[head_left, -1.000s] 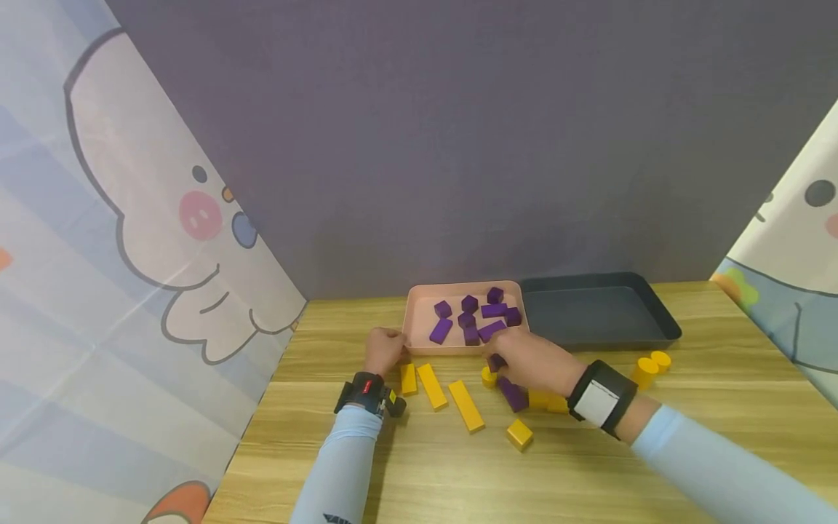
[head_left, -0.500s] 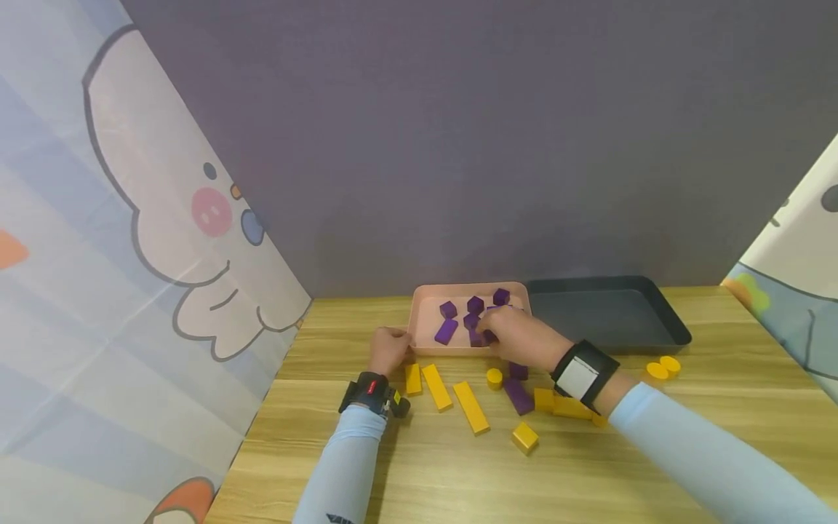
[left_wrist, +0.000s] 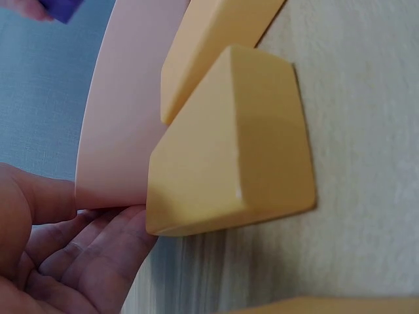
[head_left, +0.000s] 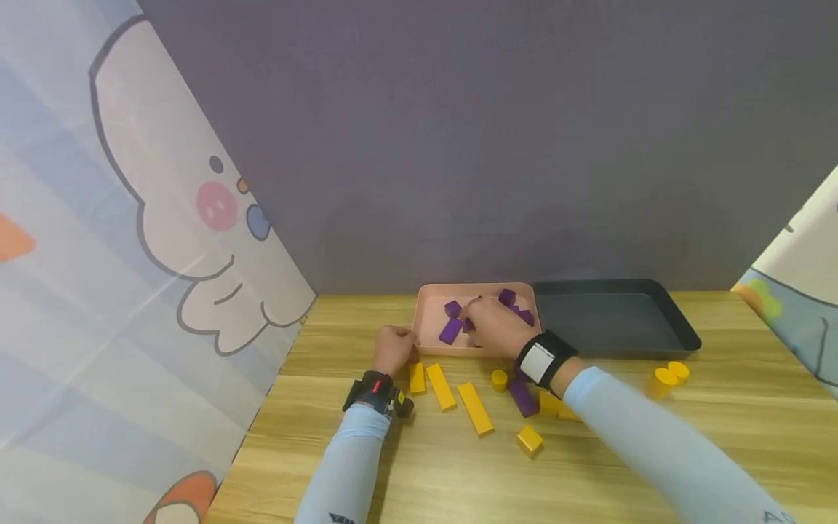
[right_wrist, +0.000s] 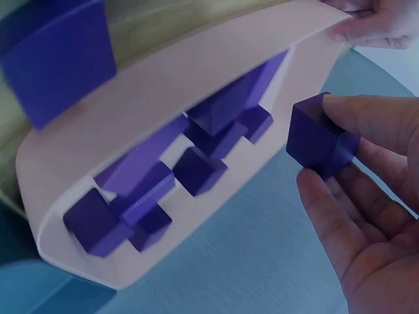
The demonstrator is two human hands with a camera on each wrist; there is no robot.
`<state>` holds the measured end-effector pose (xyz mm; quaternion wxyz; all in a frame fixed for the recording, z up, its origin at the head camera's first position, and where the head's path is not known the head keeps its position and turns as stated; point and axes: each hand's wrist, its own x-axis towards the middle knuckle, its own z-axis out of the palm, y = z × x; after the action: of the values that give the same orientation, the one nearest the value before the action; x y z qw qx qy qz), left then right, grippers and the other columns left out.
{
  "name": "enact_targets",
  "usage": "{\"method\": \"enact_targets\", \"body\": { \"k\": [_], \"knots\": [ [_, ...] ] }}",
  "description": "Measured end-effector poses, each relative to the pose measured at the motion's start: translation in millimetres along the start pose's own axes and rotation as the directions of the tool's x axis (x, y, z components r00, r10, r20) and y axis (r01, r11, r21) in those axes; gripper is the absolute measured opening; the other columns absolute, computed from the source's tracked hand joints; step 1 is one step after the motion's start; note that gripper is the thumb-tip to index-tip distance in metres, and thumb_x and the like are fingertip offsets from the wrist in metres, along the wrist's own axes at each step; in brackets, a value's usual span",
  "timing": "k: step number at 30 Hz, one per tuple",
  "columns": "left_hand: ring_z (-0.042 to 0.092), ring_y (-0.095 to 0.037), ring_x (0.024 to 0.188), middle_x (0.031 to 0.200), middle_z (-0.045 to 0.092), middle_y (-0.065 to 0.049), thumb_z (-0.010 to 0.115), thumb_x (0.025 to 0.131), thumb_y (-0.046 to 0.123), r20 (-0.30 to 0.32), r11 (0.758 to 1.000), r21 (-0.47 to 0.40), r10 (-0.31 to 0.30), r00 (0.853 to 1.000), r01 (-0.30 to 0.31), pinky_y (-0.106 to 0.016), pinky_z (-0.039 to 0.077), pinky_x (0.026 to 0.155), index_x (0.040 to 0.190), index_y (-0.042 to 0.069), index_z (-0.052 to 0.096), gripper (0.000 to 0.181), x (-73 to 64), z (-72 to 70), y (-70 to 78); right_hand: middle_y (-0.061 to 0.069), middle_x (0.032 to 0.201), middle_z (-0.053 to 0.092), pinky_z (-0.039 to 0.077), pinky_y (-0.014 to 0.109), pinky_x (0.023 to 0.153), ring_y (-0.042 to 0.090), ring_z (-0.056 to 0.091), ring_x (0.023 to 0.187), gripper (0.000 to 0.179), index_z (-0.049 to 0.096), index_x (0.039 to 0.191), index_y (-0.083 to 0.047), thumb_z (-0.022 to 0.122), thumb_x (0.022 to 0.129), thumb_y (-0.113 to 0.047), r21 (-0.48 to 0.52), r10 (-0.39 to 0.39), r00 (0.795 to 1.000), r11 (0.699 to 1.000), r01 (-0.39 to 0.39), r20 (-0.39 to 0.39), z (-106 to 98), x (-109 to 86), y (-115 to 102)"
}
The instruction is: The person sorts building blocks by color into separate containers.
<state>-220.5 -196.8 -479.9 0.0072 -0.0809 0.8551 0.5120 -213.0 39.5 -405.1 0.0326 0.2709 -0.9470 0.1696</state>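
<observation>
My left hand (head_left: pixel 393 349) grips the left front corner of the pink tray (head_left: pixel 428 336). In the left wrist view, the thumb and fingers (left_wrist: pixel 108 255) pinch that corner, close to a yellow block (left_wrist: pixel 262 137). Over the tray, my right hand (head_left: pixel 499 326) holds a purple block (right_wrist: pixel 314 139) between thumb and fingers, as the right wrist view shows. Several purple blocks lie inside the tray, among them a cube (head_left: pixel 452 309) and a longer block (head_left: pixel 450 331). The right hand hides some of them in the head view.
A dark grey tray (head_left: pixel 609 349) stands right of the pink one. In front lie several yellow blocks, such as a long bar (head_left: pixel 476 409) and a cube (head_left: pixel 529 440), plus a purple block (head_left: pixel 524 398). Two yellow cylinders (head_left: pixel 663 382) stand at the right.
My right hand has lifted a purple block from the table before the tray and moved it up and leftward over the tray. The left hand keeps its grip on the corner.
</observation>
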Motion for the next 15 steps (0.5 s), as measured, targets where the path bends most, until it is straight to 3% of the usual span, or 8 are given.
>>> {"method": "enact_targets", "body": {
  "k": [4,15],
  "knots": [
    [0.067,-0.016,0.056,0.069,0.071,-0.011,0.065,0.094,0.011,0.005,1.000,-0.011,0.011,1.000,-0.011,-0.027,0.058,0.053,0.093,-0.005,0.078,0.021,-0.8,0.9,0.3,0.001,0.093,0.076,0.060,0.036,0.086,0.018,0.066,0.083,0.026,0.079,0.108,-0.007,0.083,0.082,-0.008,0.017,0.017,1.000,1.000,-0.017,0.021,9,5.4,1],
    [0.065,-0.017,0.060,0.075,0.073,-0.012,0.065,0.094,0.015,0.000,0.999,0.046,-0.002,1.000,0.002,-0.026,0.055,0.055,0.096,-0.001,0.079,0.021,-3.1,0.3,4.1,-0.001,0.087,0.073,0.053,0.027,0.072,0.014,0.058,0.074,0.014,0.080,0.101,-0.011,0.078,0.087,-0.009,0.025,0.032,0.998,0.999,-0.034,0.058,27,12.2,2]
  ]
}}
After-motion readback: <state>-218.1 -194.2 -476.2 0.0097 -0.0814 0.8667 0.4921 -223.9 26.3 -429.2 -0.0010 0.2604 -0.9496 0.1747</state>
